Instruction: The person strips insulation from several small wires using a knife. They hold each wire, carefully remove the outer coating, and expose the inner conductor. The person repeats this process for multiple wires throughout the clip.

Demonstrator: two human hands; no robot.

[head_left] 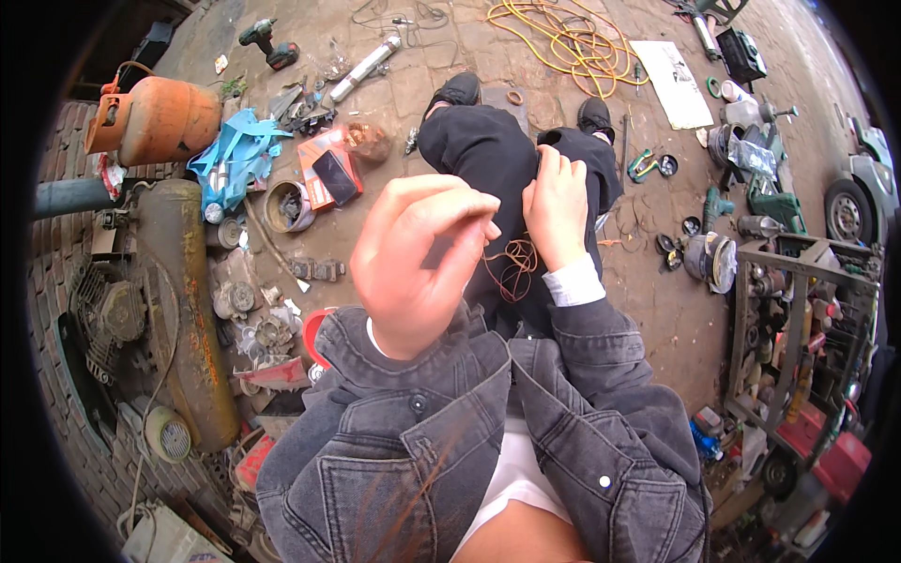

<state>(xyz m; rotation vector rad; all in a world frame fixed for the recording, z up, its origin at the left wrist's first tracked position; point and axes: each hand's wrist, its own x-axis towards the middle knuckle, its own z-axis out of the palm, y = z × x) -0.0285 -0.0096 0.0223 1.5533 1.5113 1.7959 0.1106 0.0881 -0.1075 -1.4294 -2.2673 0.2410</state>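
My left hand (422,260) is raised in front of my jacket, its thumb and fingertips brought together. Whether a thin strand sits in that pinch is too fine to tell. My right hand (559,204) is curled above my dark trousers, thumb against the bent fingers; what it may hold is hidden. Between and below both hands, a loose tangle of thin reddish wire (517,267) lies over my lap. One loop of it reaches close to the left hand.
Left of me are a phone (335,177) on an orange box, a can (289,207), a blue plastic bag (236,158) and an orange gas cylinder (169,119). Ahead lie a cordless drill (269,43) and a yellow cable (563,39). Pliers (641,167) and a metal rack (802,264) are right.
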